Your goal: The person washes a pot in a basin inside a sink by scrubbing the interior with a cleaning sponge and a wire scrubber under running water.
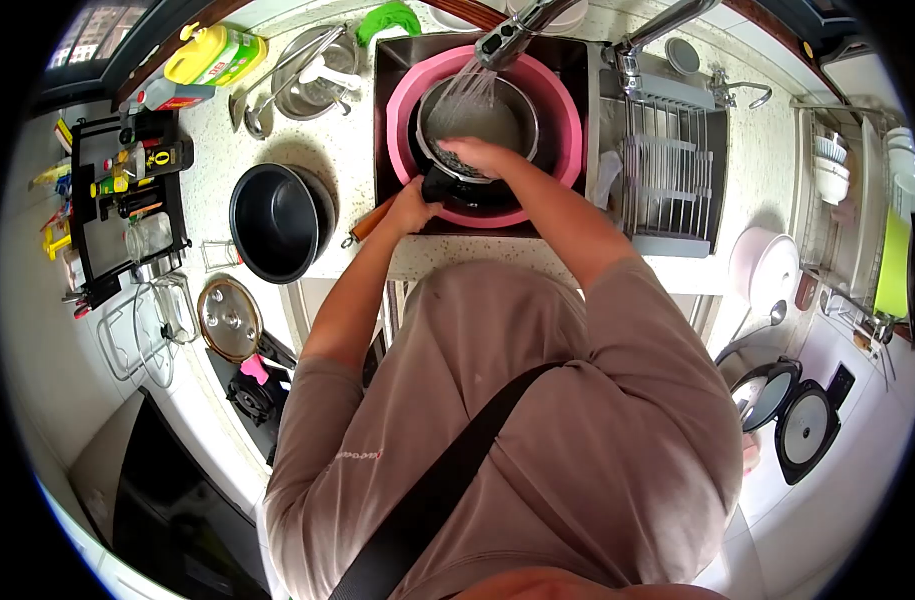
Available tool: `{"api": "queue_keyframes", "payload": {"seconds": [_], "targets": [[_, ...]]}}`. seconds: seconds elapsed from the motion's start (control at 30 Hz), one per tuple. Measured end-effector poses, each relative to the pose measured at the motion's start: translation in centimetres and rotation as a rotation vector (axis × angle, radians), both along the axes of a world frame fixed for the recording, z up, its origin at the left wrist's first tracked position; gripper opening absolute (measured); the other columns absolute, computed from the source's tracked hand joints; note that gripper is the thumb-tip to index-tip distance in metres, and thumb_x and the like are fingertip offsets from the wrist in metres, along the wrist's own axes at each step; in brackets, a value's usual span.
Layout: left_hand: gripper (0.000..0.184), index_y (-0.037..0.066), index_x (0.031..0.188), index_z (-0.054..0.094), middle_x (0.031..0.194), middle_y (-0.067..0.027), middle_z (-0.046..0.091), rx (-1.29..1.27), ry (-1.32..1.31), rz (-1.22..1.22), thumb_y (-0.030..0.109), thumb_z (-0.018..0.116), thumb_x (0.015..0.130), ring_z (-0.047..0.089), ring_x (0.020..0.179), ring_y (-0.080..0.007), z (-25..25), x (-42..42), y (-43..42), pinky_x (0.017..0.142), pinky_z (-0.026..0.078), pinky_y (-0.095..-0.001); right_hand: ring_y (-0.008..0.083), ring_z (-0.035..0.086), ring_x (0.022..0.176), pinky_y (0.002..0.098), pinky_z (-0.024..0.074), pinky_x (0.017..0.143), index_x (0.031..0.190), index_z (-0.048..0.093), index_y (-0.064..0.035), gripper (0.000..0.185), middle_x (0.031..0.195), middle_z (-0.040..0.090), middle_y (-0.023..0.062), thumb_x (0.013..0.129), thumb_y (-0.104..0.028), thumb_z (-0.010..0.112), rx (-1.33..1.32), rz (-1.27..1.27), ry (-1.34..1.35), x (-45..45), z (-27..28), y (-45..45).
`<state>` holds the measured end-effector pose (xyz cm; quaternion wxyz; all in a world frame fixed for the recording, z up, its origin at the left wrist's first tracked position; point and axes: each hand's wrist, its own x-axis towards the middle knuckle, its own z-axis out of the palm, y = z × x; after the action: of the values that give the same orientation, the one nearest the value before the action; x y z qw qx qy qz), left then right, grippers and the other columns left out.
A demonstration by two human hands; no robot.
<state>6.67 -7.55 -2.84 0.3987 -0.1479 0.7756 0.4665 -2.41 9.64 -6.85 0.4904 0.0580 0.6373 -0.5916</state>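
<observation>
Inside a pink basin (567,90) in the sink, a metal pot (530,110) holds cloudy water. Spray falls into it from the faucet head (503,45). My right hand (480,158) reaches over the pot's near rim, its fingers curled down at the inner wall; a greyish patch shows under them, too small to name. Below the pot is a black pan (467,192), partly covered. A wooden handle (370,222) sticks out over the basin's left side. My left hand (413,207) closes around the handle's inner end, by the basin rim.
Left on the counter stand a black inner pot (275,222), a metal bowl (302,100) with ladles, and a yellow detergent bottle (215,56). A dish rack (667,165) fills the sink's right side. A glass lid (229,318) lies lower left, a rice cooker (787,410) lower right.
</observation>
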Motion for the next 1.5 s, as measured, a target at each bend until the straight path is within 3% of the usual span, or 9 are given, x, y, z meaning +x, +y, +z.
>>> {"api": "queue_keyframes", "payload": {"seconds": [0.17, 0.37, 0.57, 0.7, 0.83, 0.9, 0.93, 1.17, 1.5], "targets": [[0.043, -0.001, 0.107, 0.054, 0.091, -0.0185, 0.064, -0.084, 0.289, -0.087, 0.011, 0.074, 0.072, 0.063, 0.087, -0.0267, -2.1, 1.1, -0.1, 0.081, 0.047, -0.0347, 0.0259, 0.056, 0.106, 0.038, 0.0419, 0.09, 0.116, 0.062, -0.0036, 0.045, 0.12, 0.06, 0.0146, 0.088, -0.037, 0.049, 0.274, 0.568, 0.336, 0.5, -3.8, 2.1], [0.045, 0.0, 0.107, 0.053, 0.088, -0.0217, 0.065, -0.146, 0.369, -0.136, 0.017, 0.075, 0.071, 0.064, 0.086, -0.033, -0.8, 1.0, 0.1, 0.076, 0.049, -0.0387, 0.0203, 0.06, 0.083, 0.0326, 0.046, 0.074, 0.105, 0.065, 0.0001, 0.035, 0.101, 0.065, 0.0094, 0.086, -0.027, 0.055, -0.089, -0.13, -0.237, 1.6, -2.8, 1.6], [0.049, 0.002, 0.11, 0.051, 0.085, -0.0244, 0.064, -0.269, 0.404, -0.229, 0.022, 0.074, 0.071, 0.062, 0.084, -0.0401, -1.1, 1.5, 1.1, 0.072, 0.049, -0.0442, 0.021, 0.06, 0.091, 0.0311, 0.0447, 0.083, 0.104, 0.064, 0.0023, 0.037, 0.102, 0.065, 0.0127, 0.087, -0.029, 0.054, 0.227, 0.749, 0.449, 1.6, -1.4, 5.5], [0.054, 0.002, 0.114, 0.05, 0.086, -0.0253, 0.064, -0.348, 0.359, -0.293, 0.022, 0.075, 0.07, 0.062, 0.086, -0.0398, -0.4, 1.8, 1.5, 0.073, 0.049, -0.0444, 0.0236, 0.055, 0.105, 0.0318, 0.0413, 0.091, 0.112, 0.061, 0.0023, 0.042, 0.116, 0.06, 0.0158, 0.088, -0.031, 0.056, 0.134, 0.217, 0.137, 3.0, -1.0, 2.2], [0.062, 0.001, 0.12, 0.048, 0.089, -0.0257, 0.064, -0.369, 0.37, -0.242, 0.022, 0.076, 0.07, 0.062, 0.088, -0.0393, -0.7, 2.0, 1.2, 0.076, 0.049, -0.0444, 0.0227, 0.06, 0.083, 0.036, 0.0454, 0.077, 0.093, 0.067, 0.0014, 0.029, 0.092, 0.066, 0.0163, 0.083, -0.025, 0.058, 0.046, -0.182, 0.133, 4.1, -2.9, 2.7], [0.064, 0.001, 0.122, 0.048, 0.09, -0.0257, 0.064, -0.354, 0.352, -0.246, 0.022, 0.076, 0.069, 0.062, 0.088, -0.0391, -0.7, 2.1, 0.9, 0.076, 0.05, -0.0443, 0.022, 0.06, 0.072, 0.0374, 0.0462, 0.072, 0.085, 0.069, 0.0001, 0.027, 0.079, 0.067, 0.0112, 0.081, -0.024, 0.058, 0.121, 0.567, 0.508, 2.9, -4.5, 4.9], [0.064, 0.001, 0.122, 0.048, 0.09, -0.0258, 0.064, -0.374, 0.361, -0.27, 0.022, 0.076, 0.069, 0.062, 0.088, -0.0392, -0.7, 1.9, 0.9, 0.076, 0.05, -0.0441, 0.0199, 0.057, 0.065, 0.0367, 0.0455, 0.067, 0.078, 0.069, -0.0012, 0.025, 0.07, 0.065, 0.0063, 0.08, -0.024, 0.058, 0.149, 0.61, 0.6, 3.3, -4.7, 5.8], [0.068, -0.003, 0.125, 0.045, 0.094, -0.0263, 0.063, -0.36, 0.338, -0.334, 0.019, 0.077, 0.069, 0.062, 0.094, -0.0377, 0.4, 1.7, 0.7, 0.081, 0.049, -0.0403, 0.0192, 0.058, 0.096, 0.0302, 0.0434, 0.086, 0.105, 0.063, 0.0046, 0.04, 0.104, 0.063, 0.0133, 0.086, -0.03, 0.061, -0.274, -0.247, -0.103, 3.0, -5.1, 0.5], [0.063, 0.0, 0.123, 0.047, 0.096, -0.0259, 0.063, -0.283, 0.339, -0.389, 0.02, 0.076, 0.07, 0.061, 0.094, -0.0385, -1.4, 1.2, 0.1, 0.08, 0.048, -0.0405, 0.0177, 0.056, 0.097, 0.0282, 0.042, 0.086, 0.106, 0.064, 0.0045, 0.041, 0.101, 0.065, 0.0107, 0.087, -0.032, 0.059, 0.072, 0.31, 0.247, 3.3, -2.2, 3.8]]}}
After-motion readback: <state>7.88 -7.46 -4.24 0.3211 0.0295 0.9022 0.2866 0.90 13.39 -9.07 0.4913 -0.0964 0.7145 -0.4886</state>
